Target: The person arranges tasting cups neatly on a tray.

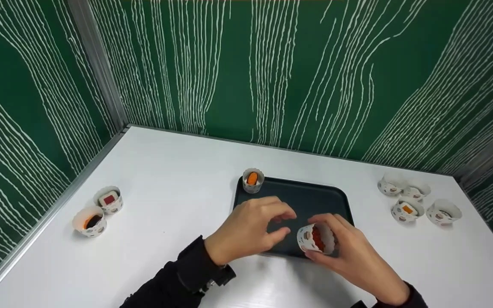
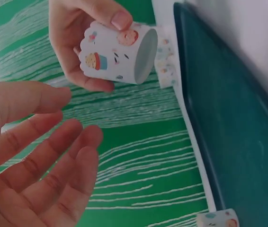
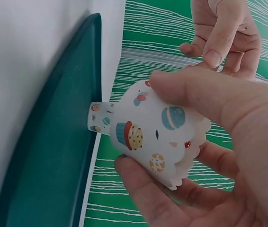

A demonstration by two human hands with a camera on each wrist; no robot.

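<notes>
My right hand (image 1: 353,252) grips a white paper baking cup (image 1: 307,240) printed with cupcakes, thumb and fingers around its side. Red-orange pieces (image 1: 317,239) lie inside the cup, which is tilted above the near right part of a dark tray (image 1: 310,194). The right wrist view shows the cup's (image 3: 148,132) scalloped rim toward my palm. My left hand (image 1: 250,229) hovers over the tray's left part, its fingers loosely bent, holding nothing. In the left wrist view its fingers (image 2: 53,175) are apart from the cup. Another baking cup (image 1: 250,188) with an orange piece stands at the tray's far left corner.
Two baking cups (image 1: 111,207) (image 1: 94,230) stand on the left of the white table (image 1: 173,179), one with a red-and-white piece, one with a dark-and-orange piece. Several more cups (image 1: 405,214) cluster at the right. Green walls (image 1: 229,85) with white lines border the table.
</notes>
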